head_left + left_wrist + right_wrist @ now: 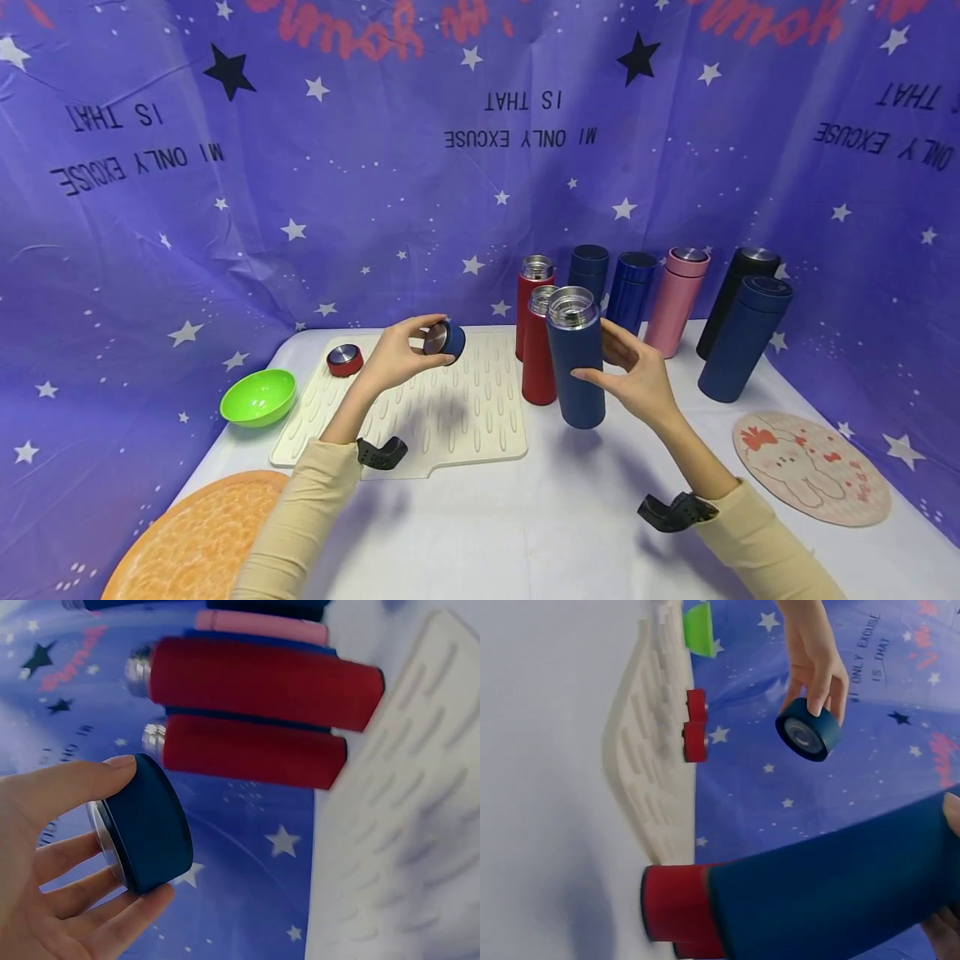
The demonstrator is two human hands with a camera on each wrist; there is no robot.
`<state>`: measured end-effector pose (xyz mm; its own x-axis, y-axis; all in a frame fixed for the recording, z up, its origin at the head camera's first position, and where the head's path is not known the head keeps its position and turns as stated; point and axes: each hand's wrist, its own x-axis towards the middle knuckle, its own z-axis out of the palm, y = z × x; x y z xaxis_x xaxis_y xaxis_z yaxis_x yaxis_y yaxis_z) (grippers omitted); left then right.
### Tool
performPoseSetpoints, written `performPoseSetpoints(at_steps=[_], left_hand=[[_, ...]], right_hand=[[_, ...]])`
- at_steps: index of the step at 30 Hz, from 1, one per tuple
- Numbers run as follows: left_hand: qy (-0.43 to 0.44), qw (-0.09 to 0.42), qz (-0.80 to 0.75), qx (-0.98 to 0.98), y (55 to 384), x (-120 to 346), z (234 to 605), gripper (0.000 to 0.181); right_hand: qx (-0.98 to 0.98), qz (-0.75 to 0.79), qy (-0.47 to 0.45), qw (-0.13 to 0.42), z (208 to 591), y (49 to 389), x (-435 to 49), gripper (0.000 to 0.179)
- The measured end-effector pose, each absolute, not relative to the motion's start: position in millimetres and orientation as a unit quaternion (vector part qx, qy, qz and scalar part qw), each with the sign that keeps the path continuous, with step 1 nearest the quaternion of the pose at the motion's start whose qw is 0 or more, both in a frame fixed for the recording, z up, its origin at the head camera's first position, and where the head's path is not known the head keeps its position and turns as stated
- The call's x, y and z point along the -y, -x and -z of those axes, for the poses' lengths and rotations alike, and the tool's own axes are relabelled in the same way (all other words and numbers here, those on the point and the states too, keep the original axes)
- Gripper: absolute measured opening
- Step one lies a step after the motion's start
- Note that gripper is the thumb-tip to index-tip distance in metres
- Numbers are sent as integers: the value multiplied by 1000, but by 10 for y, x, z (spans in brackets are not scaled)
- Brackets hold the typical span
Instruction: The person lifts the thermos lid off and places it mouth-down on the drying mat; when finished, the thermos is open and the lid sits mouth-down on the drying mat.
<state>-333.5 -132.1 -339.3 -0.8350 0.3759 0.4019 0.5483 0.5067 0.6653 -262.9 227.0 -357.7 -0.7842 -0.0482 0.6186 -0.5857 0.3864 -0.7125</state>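
Observation:
My left hand (397, 357) pinches a dark blue bottle lid (454, 340) with a silver top, held tilted on its side above the white ridged drying mat (491, 433). The lid's hollow underside (802, 736) shows in the right wrist view. To the right, my right hand (637, 379) grips a blue thermos bottle (579, 375) around its body. That bottle is lidless, its steel mouth facing up, and leans slightly. Just behind it stand two lidless red thermos bottles (537, 358). One red lid (696, 706) and a second red lid (694, 742) lie on the mat.
Behind on the right stand several capped bottles, among them a pink one (678, 300), a black one (738, 287) and a navy one (746, 337). A green bowl (258, 398), an orange round mat (198, 537) and a rabbit-print round mat (810, 471) lie near the table's sides.

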Motion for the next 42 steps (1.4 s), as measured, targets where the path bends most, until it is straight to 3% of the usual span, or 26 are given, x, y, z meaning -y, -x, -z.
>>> performPoseSetpoints(at_steps=[21,28,42], left_hand=[[243,67,314,915,3990,1309,3636,65],[223,41,308,924,4122,1296,3742,64],[180,14,279,943,4297,1199,3886,66]], right_hand=[[738,-598,-105,295,3762,2835,-2513,74],[737,-610,-62,284,3893,3046,-2574,78],[731,-617,-61,286,4052,3273,-2518,83]])
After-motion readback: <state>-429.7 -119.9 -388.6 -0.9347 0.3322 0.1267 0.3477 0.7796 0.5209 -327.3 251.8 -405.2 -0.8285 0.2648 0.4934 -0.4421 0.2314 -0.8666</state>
